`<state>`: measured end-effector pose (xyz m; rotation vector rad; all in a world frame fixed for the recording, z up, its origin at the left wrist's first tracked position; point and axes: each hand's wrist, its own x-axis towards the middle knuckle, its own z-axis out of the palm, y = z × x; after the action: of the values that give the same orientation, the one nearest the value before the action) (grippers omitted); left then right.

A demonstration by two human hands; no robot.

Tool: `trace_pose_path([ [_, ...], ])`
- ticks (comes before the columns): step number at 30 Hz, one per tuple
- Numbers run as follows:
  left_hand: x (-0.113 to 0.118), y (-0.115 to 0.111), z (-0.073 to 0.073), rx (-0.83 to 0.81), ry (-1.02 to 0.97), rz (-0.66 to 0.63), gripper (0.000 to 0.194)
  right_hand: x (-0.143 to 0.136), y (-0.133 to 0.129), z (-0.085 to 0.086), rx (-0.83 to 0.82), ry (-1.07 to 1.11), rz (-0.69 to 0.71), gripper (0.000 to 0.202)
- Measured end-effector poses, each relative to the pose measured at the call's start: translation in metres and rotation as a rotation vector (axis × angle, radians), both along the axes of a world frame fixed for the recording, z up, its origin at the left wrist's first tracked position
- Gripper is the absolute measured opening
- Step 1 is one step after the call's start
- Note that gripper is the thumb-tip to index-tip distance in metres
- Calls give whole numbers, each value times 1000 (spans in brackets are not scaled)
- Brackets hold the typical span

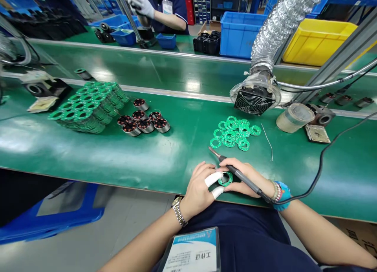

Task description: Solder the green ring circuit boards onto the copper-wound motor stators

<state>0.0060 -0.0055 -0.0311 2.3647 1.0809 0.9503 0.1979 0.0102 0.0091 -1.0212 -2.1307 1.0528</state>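
Observation:
Near the front edge of the green bench, my left hand [202,185], with white covers on two fingers, grips a green ring board [226,179] from its left side. A dark part shows inside the ring; what lies under it is hidden. My right hand [246,177] holds a soldering iron [241,175] between thumb and fingers, its tip pointing up and left, and its thumb reaches the ring's right side. Beyond the hands lies a loose pile of green ring boards [232,134]. Several copper-wound stators [145,125] stand to the left, beside tall stacks of green boards [88,103].
A fan [253,101] on a silver duct hangs behind the board pile. A solder wire [268,142], a round tub [294,118] and an iron stand [321,117] are at right. The iron's cable arcs over the right side. Across the bench, a gloved person works near blue bins.

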Motion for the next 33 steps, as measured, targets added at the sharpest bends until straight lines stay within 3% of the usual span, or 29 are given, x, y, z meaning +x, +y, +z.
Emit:
trace_pose_path([
  [6,0,1,0,18,-13,-8,23,3,4,-1,-58,86,66,56],
  [12,-1,5,7,-107,-145,-122,33,5,1,-3,-49,95,43,57],
  [15,0,6,9,-137,-186,-113,24,12,-8,0,34,83,-45,56],
  [20,0,6,6,-131,-172,-90,23,21,-29,-5,174,90,-291,27],
  [26,-5,4,4,-205,-104,-41,22,13,-29,-18,158,143,-356,21],
  [30,-9,4,4,-272,8,26,41,8,-21,-23,116,159,-344,22],
  [33,-12,5,4,-307,37,-5,45,6,-19,-27,87,200,-324,25],
])
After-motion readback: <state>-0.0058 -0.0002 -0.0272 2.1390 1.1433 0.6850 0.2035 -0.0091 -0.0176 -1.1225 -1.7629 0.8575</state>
